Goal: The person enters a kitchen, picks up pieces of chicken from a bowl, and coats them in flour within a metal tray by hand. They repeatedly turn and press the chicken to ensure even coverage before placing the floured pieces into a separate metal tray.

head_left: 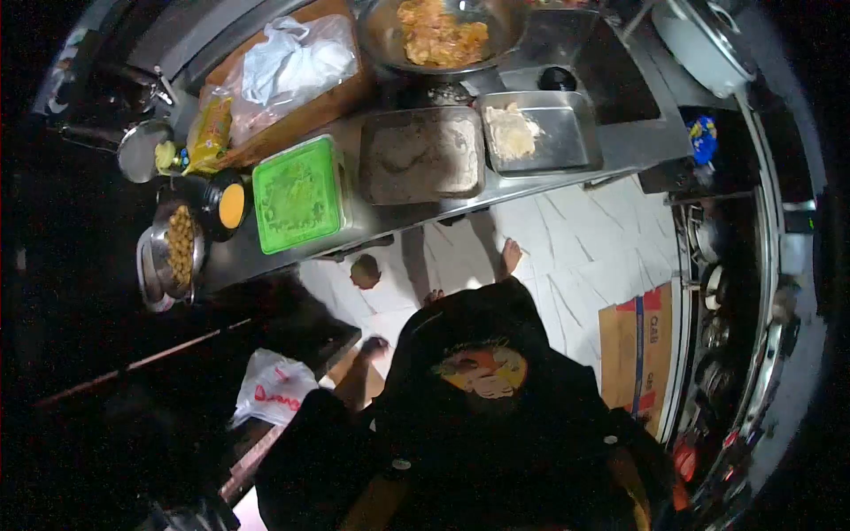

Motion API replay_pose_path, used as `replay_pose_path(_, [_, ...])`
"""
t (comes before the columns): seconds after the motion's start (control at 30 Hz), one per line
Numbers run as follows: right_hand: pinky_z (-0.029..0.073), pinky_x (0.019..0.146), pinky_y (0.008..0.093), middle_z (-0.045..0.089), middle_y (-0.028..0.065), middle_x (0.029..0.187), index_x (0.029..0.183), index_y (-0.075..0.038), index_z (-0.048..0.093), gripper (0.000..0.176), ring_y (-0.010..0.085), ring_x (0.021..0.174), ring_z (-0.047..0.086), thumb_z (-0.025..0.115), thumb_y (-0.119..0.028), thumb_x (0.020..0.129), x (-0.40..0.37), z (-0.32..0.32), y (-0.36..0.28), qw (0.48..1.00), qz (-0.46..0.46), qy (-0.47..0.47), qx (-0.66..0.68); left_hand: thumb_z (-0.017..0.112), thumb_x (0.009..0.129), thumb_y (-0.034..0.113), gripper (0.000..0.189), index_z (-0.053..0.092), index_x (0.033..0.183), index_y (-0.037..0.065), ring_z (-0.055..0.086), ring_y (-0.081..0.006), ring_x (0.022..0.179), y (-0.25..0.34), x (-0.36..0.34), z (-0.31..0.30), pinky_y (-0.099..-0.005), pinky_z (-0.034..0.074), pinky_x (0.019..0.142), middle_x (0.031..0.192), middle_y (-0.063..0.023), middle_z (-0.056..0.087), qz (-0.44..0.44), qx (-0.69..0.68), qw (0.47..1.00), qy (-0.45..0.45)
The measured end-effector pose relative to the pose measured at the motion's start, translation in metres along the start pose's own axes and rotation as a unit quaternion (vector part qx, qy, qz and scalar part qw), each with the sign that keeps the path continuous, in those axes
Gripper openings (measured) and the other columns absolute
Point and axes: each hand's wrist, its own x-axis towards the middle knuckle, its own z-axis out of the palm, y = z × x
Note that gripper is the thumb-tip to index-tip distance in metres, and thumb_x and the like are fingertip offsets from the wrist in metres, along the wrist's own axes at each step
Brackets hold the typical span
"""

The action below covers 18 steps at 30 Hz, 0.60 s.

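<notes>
Steel counter (pixel 620 161) curves across the view from nine to two o'clock, brightly lit amid dark surroundings. At twelve, a tray dusted with pale powder (pixel 423 155) touches or nearly touches a steel tray (pixel 567 142) at one, which holds a flattened pale mass (pixel 512 131). Beyond them sits a metal bowl (pixel 506 40) of orange-coated pieces (pixel 447 35). A green-lidded tub (pixel 297 195) stands at ten; a wooden box (pixel 341 102) holding plastic-wrapped contents is at eleven, and a bowl of small round pieces (pixel 180 248) at nine. A lidded pot (pixel 704 49) is near two. White veined floor tiles (pixel 567 221) show below the counter, with a cardboard carton (pixel 636 354) at four and crowded shelving (pixel 715 310) at three. A white plastic bag (pixel 273 389) lies at eight. The left hand (pixel 374 347) seems to hang low at seven, apart from the counter, its fingers too dark to read; the right cannot be made out.
</notes>
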Motion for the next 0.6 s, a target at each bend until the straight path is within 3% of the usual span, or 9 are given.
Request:
replay_pose_path(0.03, [0.047, 0.070, 0.0440, 0.063, 0.0143, 0.086, 0.086, -0.006, 0.061, 0.026, 0.0331, 0.081, 0.060, 0.048, -0.028, 0.091, 0.015, -0.016, -0.008, 1.000, -0.013, -0.008, -0.021, 0.057, 0.081, 0.022, 0.019, 0.064, 0.088, 0.006, 0.064, -0.0291, 0.073, 0.022, 0.009, -0.031, -0.0430, 0.050, 0.062, 0.075, -0.0127, 0.064, 0.153, 0.223, 0.960, 0.070])
replay_pose_path(0.13, [0.047, 0.067, 0.0458, 0.064, 0.0135, 0.083, 0.082, -0.007, 0.062, 0.027, 0.0347, 0.077, 0.060, 0.047, -0.026, 0.091, 0.072, -0.076, -0.063, 0.991, -0.095, -0.011, -0.099, 0.050, 0.089, 0.015, 0.020, 0.064, 0.096, 0.004, 0.063, -0.0216, 0.074, 0.102, 0.007, -0.148, -0.0362, 0.050, 0.067, 0.081, -0.0119, 0.067, -0.023, -0.400, 0.914, 0.064])
replay_pose_path(0.2, [0.047, 0.065, 0.0470, 0.064, 0.0130, 0.080, 0.079, -0.007, 0.064, 0.028, 0.0358, 0.074, 0.060, 0.046, -0.025, 0.091, 0.110, -0.108, -0.122, 0.960, -0.238, 0.016, -0.148, 0.050, 0.092, 0.016, 0.023, 0.064, 0.103, 0.002, 0.060, -0.0173, 0.073, 0.167, 0.020, -0.226, -0.0314, 0.048, 0.070, 0.082, -0.0109, 0.066, 0.030, -0.044, 0.965, 0.257])
replay_pose_path(0.23, [0.044, 0.050, 0.0311, 0.056, 0.0023, 0.065, 0.081, -0.005, 0.061, 0.032, 0.0130, 0.057, 0.053, 0.048, -0.032, 0.094, 0.091, -0.131, -0.193, 0.938, -0.325, 0.008, -0.117, 0.050, 0.093, 0.016, 0.022, 0.063, 0.103, 0.000, 0.061, -0.0183, 0.073, 0.209, 0.029, -0.281, -0.0322, 0.048, 0.069, 0.084, -0.0128, 0.066, 0.205, -0.236, 0.909, 0.276])
replay_pose_path(0.27, [0.043, 0.049, 0.0290, 0.057, 0.0001, 0.065, 0.087, -0.005, 0.063, 0.030, 0.0114, 0.056, 0.052, 0.049, -0.031, 0.094, 0.072, -0.140, -0.266, 0.858, -0.475, 0.071, -0.182, 0.050, 0.093, 0.016, 0.022, 0.063, 0.102, 0.001, 0.060, -0.0175, 0.073, 0.262, 0.028, -0.323, -0.0323, 0.047, 0.067, 0.085, -0.0133, 0.065, 0.108, -0.299, 0.907, 0.277])
replay_pose_path(0.3, [0.043, 0.048, 0.0281, 0.058, 0.0001, 0.067, 0.089, -0.003, 0.063, 0.026, 0.0100, 0.054, 0.051, 0.053, -0.027, 0.092, 0.036, -0.135, -0.332, 0.947, -0.321, -0.017, 0.012, 0.050, 0.092, 0.013, 0.019, 0.063, 0.100, 0.002, 0.062, -0.0232, 0.074, 0.295, 0.039, -0.360, -0.0358, 0.047, 0.064, 0.087, -0.0137, 0.065, 0.090, -0.146, 0.918, 0.358])
replay_pose_path(0.37, [0.045, 0.049, 0.0276, 0.060, 0.0036, 0.068, 0.095, 0.000, 0.061, 0.027, 0.0099, 0.055, 0.054, 0.055, -0.026, 0.091, 0.024, -0.107, -0.408, 0.932, -0.346, -0.045, 0.096, 0.049, 0.091, 0.014, 0.020, 0.065, 0.100, 0.006, 0.062, -0.0308, 0.082, 0.283, 0.104, -0.387, -0.0431, 0.047, 0.070, 0.091, -0.0142, 0.066, 0.161, 0.033, 0.860, 0.483])
replay_pose_path(0.53, [0.047, 0.047, 0.0287, 0.062, 0.0102, 0.067, 0.094, 0.000, 0.053, 0.024, 0.0161, 0.052, 0.060, 0.051, -0.023, 0.094, 0.010, -0.039, -0.492, 0.925, -0.338, 0.073, 0.159, 0.047, 0.089, 0.021, 0.027, 0.063, 0.108, 0.009, 0.060, -0.0352, 0.095, 0.243, 0.197, -0.402, -0.0507, 0.042, 0.085, 0.098, -0.0180, 0.065, 0.160, 0.369, 0.824, 0.398])
replay_pose_path(0.6, [0.047, 0.046, 0.0300, 0.062, 0.0109, 0.062, 0.088, 0.001, 0.051, 0.025, 0.0190, 0.049, 0.060, 0.049, -0.023, 0.096, 0.007, -0.023, -0.497, 0.914, -0.341, 0.161, 0.153, 0.051, 0.085, 0.014, 0.029, 0.059, 0.111, 0.007, 0.060, -0.0333, 0.089, 0.232, 0.216, -0.404, -0.0487, 0.045, 0.082, 0.097, -0.0139, 0.064, 0.148, 0.276, 0.882, 0.353])
